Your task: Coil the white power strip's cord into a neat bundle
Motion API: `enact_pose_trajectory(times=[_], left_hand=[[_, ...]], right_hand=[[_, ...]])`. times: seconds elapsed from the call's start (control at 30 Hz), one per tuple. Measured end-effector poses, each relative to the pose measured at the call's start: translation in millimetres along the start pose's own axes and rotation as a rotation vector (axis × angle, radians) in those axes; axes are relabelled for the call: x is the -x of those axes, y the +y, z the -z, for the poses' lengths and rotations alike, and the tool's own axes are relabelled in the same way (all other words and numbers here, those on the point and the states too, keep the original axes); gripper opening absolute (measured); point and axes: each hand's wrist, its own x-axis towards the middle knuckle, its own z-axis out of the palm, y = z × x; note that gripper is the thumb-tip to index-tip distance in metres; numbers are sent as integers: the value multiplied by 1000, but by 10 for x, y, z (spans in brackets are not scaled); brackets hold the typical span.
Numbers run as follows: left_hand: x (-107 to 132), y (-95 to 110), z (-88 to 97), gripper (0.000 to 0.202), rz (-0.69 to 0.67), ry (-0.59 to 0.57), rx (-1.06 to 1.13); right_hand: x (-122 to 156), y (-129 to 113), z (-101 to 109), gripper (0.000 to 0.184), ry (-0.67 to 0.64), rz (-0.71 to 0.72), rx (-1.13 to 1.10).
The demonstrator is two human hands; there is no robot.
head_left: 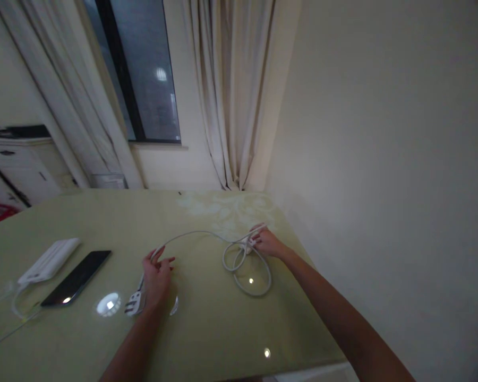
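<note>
A white cable (199, 232) runs in an arc over the tabletop between my two hands. My left hand (158, 273) has its fingers curled around the cable, just above the white three-pin plug (134, 304) that hangs beside the wrist. At the other end, my right hand (264, 240) pinches a bunched part of the cable. Loose loops of cable (258, 293) lie below those fingers on the table. What else the right fingers cover, perhaps a small white piece, cannot be made out.
On the left of the glossy table (207, 329) lie a dark phone (77, 278) and a white power strip-like block (50, 260) with its own cord. A wall (382, 159) borders the table's right side. Curtains (231, 95) and a window stand behind; a white cabinet (19, 164) is far left.
</note>
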Motion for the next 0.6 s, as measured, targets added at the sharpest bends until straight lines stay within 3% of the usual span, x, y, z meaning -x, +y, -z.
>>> enact_pose_trajectory(times=[0.2,0.5,0.6], left_hand=[[55,-25,73,40,6,73,-23],[0,-158,19,47,-5,65,47],[2,-135,2,48,17,51,101]], right_hand=[[249,34,-137,30,109,8,-43],[77,-245,17,46,-183,129,347],[-4,-367,6,40,-235,82,524]])
